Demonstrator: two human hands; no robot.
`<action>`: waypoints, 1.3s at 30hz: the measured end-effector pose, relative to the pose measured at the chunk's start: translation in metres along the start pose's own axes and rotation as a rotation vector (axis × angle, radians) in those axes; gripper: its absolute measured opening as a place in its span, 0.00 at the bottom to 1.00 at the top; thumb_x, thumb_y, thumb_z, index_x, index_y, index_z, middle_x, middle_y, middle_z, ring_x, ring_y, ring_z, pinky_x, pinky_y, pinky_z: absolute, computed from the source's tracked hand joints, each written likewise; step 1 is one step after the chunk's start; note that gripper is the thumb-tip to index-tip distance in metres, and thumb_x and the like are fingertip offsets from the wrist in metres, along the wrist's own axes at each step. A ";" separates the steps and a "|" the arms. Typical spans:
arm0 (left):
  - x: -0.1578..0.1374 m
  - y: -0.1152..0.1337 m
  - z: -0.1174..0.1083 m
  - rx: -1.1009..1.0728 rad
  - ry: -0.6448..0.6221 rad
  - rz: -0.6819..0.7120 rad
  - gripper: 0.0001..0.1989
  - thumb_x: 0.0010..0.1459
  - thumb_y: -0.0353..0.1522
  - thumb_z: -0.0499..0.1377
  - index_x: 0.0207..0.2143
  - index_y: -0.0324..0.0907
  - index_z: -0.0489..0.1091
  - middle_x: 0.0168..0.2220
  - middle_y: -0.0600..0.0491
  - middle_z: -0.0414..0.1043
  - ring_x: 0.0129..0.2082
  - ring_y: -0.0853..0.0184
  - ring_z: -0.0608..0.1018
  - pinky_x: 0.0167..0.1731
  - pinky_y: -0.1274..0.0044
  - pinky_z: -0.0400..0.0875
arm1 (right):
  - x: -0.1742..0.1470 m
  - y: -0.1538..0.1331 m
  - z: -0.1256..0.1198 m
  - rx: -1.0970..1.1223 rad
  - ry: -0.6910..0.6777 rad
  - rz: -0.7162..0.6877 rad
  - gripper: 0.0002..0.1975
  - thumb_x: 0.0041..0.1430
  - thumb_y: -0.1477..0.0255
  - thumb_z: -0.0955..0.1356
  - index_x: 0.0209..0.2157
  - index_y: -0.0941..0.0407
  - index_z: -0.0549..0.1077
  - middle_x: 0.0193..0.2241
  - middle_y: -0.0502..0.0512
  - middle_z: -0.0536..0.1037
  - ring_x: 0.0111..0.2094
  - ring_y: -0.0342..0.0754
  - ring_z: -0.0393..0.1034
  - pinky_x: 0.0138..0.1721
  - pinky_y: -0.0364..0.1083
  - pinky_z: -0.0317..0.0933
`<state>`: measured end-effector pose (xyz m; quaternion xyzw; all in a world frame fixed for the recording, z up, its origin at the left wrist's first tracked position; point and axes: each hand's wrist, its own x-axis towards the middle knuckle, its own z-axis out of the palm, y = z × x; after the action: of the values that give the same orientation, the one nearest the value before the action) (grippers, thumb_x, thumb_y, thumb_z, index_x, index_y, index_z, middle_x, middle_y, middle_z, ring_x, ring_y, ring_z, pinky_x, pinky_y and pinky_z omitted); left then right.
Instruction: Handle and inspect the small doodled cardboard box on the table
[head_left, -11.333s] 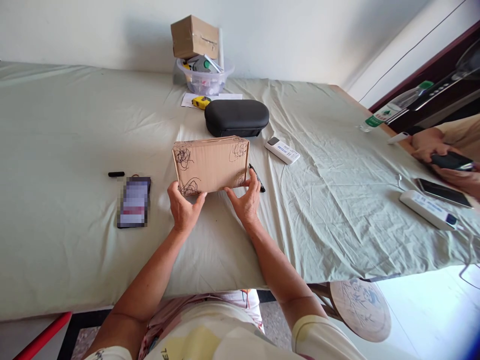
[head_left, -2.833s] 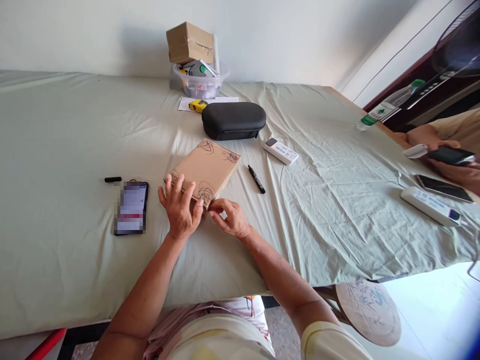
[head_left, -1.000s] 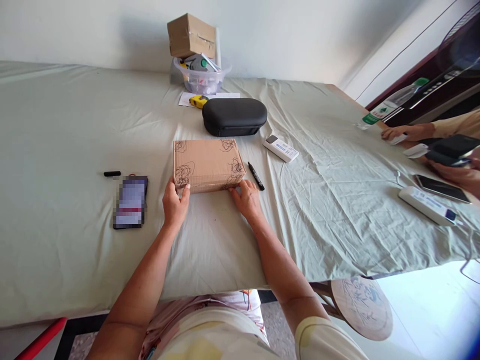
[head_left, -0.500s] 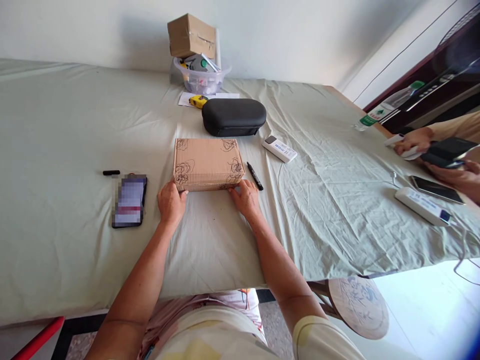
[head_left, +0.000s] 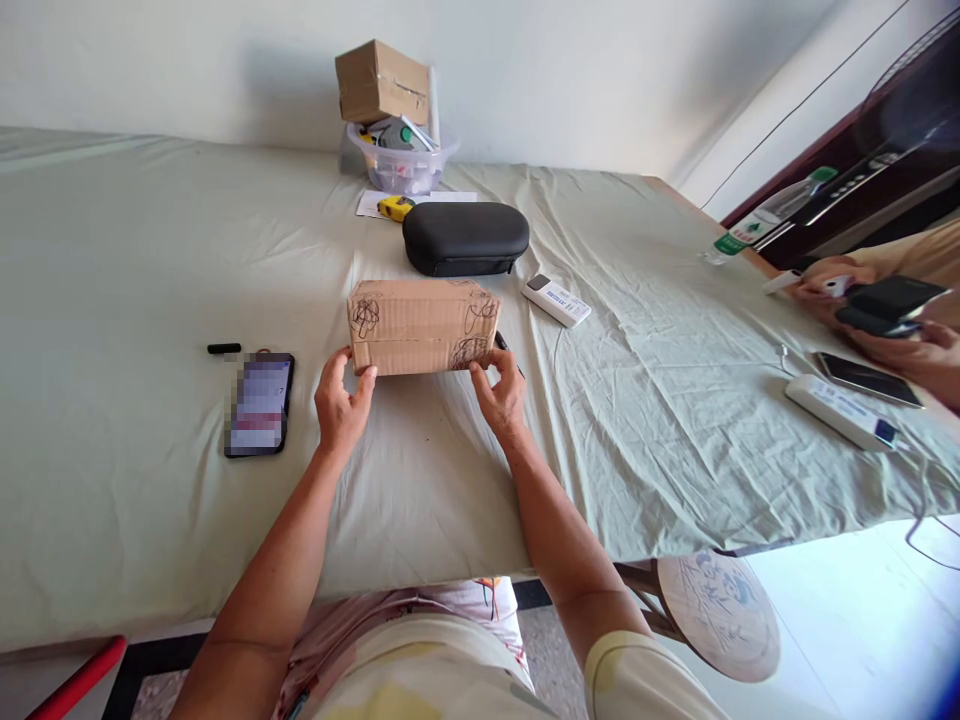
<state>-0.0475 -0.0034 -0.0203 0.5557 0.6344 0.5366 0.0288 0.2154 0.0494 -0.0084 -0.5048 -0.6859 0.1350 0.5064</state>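
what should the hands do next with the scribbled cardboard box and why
Probably firm up the grip at both lower corners before tipping it further. The cardboard box stands tilted on the green sheet, with the left hand and right hand touching only its bottom corners by the fingertips, and the black marker lies right behind its right end.

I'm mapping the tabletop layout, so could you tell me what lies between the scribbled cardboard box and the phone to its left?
In the head view, only bare green cloth lies between the cardboard box and the phone; the left hand reaches the box's near corner.
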 end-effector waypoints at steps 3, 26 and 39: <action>-0.003 0.013 -0.003 -0.151 0.088 0.019 0.28 0.70 0.54 0.52 0.57 0.42 0.68 0.56 0.40 0.78 0.55 0.58 0.82 0.56 0.67 0.77 | -0.003 -0.012 -0.005 0.084 0.141 -0.052 0.16 0.69 0.53 0.66 0.44 0.51 0.69 0.37 0.55 0.78 0.39 0.50 0.75 0.46 0.53 0.71; -0.012 0.036 0.001 -0.071 0.172 0.291 0.34 0.63 0.54 0.63 0.59 0.44 0.59 0.60 0.38 0.68 0.60 0.53 0.75 0.61 0.60 0.70 | -0.012 -0.025 0.006 -0.049 0.220 -0.140 0.42 0.57 0.41 0.73 0.61 0.51 0.60 0.54 0.62 0.70 0.54 0.59 0.72 0.51 0.59 0.73; -0.024 0.050 0.008 -0.049 0.251 0.250 0.37 0.61 0.53 0.68 0.60 0.45 0.57 0.61 0.39 0.66 0.60 0.54 0.74 0.62 0.60 0.69 | -0.026 -0.040 0.015 -0.050 0.222 -0.100 0.34 0.59 0.40 0.72 0.55 0.49 0.66 0.53 0.61 0.70 0.64 0.62 0.65 0.58 0.63 0.69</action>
<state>0.0002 -0.0254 -0.0017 0.5580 0.5456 0.6166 -0.1040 0.1797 0.0148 -0.0014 -0.4943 -0.6530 0.0357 0.5727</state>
